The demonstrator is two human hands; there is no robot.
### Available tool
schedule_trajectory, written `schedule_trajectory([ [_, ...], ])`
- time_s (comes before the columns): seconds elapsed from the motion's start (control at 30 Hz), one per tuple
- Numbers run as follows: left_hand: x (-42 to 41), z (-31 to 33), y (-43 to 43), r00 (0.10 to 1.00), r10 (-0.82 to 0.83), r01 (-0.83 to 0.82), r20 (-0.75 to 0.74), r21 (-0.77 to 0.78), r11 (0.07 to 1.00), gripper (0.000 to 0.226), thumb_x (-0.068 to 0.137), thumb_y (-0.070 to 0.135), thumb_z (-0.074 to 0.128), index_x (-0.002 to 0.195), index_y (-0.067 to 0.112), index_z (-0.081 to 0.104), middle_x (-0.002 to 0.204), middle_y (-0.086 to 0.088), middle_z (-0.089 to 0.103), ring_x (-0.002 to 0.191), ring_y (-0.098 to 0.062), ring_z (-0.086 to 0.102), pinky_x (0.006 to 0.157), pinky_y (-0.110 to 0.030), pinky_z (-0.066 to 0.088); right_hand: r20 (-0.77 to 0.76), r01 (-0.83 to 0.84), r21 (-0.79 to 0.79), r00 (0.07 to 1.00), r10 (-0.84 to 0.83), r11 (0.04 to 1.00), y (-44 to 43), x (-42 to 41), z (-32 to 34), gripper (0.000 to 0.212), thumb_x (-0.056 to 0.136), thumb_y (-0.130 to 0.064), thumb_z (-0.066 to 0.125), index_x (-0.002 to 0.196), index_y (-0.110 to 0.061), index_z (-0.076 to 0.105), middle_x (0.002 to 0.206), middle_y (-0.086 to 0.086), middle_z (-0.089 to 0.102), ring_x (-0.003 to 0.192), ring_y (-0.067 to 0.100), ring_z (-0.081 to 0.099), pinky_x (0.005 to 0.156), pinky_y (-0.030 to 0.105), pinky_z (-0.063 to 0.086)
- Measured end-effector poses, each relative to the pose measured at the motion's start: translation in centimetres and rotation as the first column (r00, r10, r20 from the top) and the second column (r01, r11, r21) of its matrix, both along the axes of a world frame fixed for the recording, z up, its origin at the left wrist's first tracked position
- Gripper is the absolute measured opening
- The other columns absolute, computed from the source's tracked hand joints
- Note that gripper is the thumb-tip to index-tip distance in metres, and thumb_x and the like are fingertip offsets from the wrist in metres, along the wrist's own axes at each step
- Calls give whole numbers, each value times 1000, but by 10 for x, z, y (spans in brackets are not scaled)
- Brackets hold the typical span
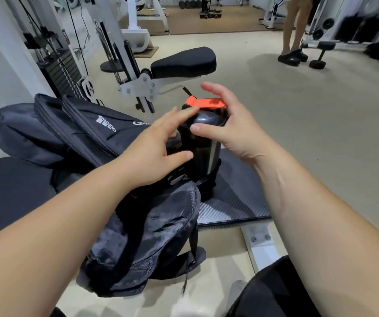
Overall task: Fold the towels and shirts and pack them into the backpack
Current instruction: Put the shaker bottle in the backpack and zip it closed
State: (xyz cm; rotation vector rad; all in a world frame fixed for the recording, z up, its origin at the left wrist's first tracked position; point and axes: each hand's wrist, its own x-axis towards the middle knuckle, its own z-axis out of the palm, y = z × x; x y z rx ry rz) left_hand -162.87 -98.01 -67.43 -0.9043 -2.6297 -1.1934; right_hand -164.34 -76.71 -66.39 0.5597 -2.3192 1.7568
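Note:
A black backpack (106, 143) with a white logo lies on a black padded bench (12, 191), its flaps open. A dark shaker bottle (203, 145) with an orange lid clip (204, 103) stands upright in the backpack's side pocket. My right hand (227, 124) is round the bottle's top, thumb on its front and fingers over the lid. My left hand (158, 145) rests against the bottle's left side with fingers fairly straight. No towels or shirts are visible.
A white gym machine with a black seat pad (184, 62) and weight stack (62, 72) stands behind the bench. A person's legs (293, 33) and dumbbells (321, 53) are at the far right. My dark-clothed knee (275, 291) is at the bottom right.

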Motion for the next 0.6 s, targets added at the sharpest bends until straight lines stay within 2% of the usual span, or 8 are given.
schedule_trajectory([
  [0.1,21,4,-7,976,195,-215,-99,-270,939,92,76,41,83,149,44,27,152,10,45,135,-15,49,106,-42,47,12,-13,160,1000,11,987,6,-5,16,59,69,-20,92,120,-20,62,110,-14,69,104,0,64,91,15,48],
  [0.2,26,6,-8,911,255,-397,-325,-515,760,91,63,59,83,134,26,39,117,-3,67,107,-31,62,90,-45,50,36,-48,287,999,39,957,8,-10,33,57,66,-15,94,114,-14,63,103,-19,68,92,-11,63,83,10,46],
  [0.23,24,6,-9,899,240,-421,-366,-575,702,90,60,63,82,129,22,41,108,-4,68,101,-32,63,87,-44,49,51,-78,315,997,65,946,7,-10,37,59,66,-14,93,116,-15,63,107,-17,68,94,-11,63,84,10,47],
  [0.3,22,4,-14,912,158,-388,-379,-669,633,86,62,65,80,126,22,41,105,-1,67,101,-31,63,90,-44,46,55,-142,378,990,130,915,5,-9,38,66,68,-11,91,126,-19,61,121,-13,67,110,-6,63,96,15,48],
  [0.37,21,3,-22,935,64,-311,-349,-718,622,82,67,56,79,131,27,37,110,3,66,107,-29,61,96,-46,44,34,-178,419,983,180,890,3,-7,32,73,72,-7,88,136,-18,56,132,-9,62,121,-1,58,106,18,44],
  [0.47,21,1,-34,945,-27,-254,-327,-782,570,76,75,38,76,141,36,38,123,5,60,118,-26,57,101,-45,44,12,-188,387,980,200,902,5,-5,25,71,75,-5,86,137,-20,55,135,-7,61,126,3,56,109,23,43],
  [0.53,20,-4,-40,939,-55,-250,-339,-786,565,49,83,31,68,130,34,56,125,3,61,119,-25,58,97,-45,48,3,-182,360,981,194,915,7,-4,22,70,76,-4,85,136,-23,55,136,-7,61,126,3,56,110,25,43],
  [0.6,20,-6,-45,924,-38,-274,-382,-727,629,28,89,29,62,116,30,67,117,3,67,110,-26,64,83,-45,54,0,-167,328,984,177,930,10,-3,18,70,75,-5,85,137,-21,56,138,-7,60,128,5,56,112,29,42],
])
